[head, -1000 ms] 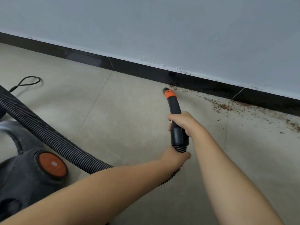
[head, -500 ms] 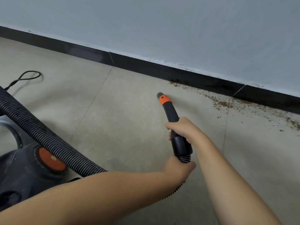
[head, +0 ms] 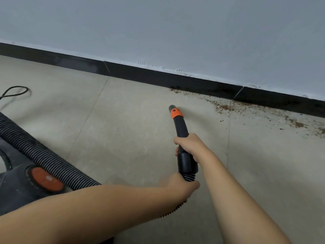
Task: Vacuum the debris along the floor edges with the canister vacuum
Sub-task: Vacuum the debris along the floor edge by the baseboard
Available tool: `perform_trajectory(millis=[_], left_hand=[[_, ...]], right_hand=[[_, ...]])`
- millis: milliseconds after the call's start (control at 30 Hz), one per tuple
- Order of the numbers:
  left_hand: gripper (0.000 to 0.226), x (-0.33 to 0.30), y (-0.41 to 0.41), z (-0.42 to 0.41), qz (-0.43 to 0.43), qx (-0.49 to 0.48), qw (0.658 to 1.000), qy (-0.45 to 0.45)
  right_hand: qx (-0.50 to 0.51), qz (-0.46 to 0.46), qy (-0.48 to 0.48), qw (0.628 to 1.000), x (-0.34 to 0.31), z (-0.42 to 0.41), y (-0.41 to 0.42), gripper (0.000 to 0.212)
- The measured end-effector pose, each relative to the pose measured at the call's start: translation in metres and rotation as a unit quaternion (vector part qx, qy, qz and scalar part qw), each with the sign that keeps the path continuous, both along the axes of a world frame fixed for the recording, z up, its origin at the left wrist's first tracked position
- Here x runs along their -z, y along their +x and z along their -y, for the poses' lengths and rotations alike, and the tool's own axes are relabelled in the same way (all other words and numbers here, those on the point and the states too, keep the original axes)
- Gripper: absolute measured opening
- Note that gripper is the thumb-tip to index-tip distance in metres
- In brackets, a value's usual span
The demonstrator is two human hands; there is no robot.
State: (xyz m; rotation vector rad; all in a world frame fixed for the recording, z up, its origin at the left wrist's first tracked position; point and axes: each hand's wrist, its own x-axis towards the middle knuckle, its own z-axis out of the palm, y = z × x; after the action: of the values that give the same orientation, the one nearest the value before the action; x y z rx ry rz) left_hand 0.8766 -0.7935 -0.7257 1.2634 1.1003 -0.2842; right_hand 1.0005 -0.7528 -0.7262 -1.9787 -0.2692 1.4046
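Black nozzle (head: 181, 127) within right-hand fingers (head: 178, 140)

Canister vacuum (head: 19, 184) cropped at eight o'clock; hose (head: 44, 155) partly hidden behind left forearm; debris (head: 299, 123) cropped at three o'clock.

Bare indoor room: tiled floor (head: 131, 138), black skirting (head: 193, 83), pale painted wall (head: 175, 29).

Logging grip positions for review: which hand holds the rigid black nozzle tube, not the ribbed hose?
The right hand; it grips the nozzle tube, while the left hand holds the ribbed hose just behind it.
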Motion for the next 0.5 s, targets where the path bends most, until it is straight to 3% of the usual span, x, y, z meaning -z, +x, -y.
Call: perform_trajectory(millis=[67, 267, 500], left_hand=[[0.007, -0.002, 0.001, 0.008, 0.001, 0.052, 0.999, -0.014], [0.011, 0.0, 0.017, 0.033, -0.02, 0.19, 0.981, -0.039], [0.014, 0.005, 0.051, 0.044, 0.014, 0.229, 0.973, -0.042]], right_hand=[[0.039, 0.004, -0.009, 0.999, -0.003, 0.02, 0.003, 0.018], [0.194, 0.0, -0.02, 0.981, -0.006, 0.078, 0.02, 0.006], [0.286, 0.016, -0.036, 0.957, -0.009, 0.109, 0.057, 0.013]])
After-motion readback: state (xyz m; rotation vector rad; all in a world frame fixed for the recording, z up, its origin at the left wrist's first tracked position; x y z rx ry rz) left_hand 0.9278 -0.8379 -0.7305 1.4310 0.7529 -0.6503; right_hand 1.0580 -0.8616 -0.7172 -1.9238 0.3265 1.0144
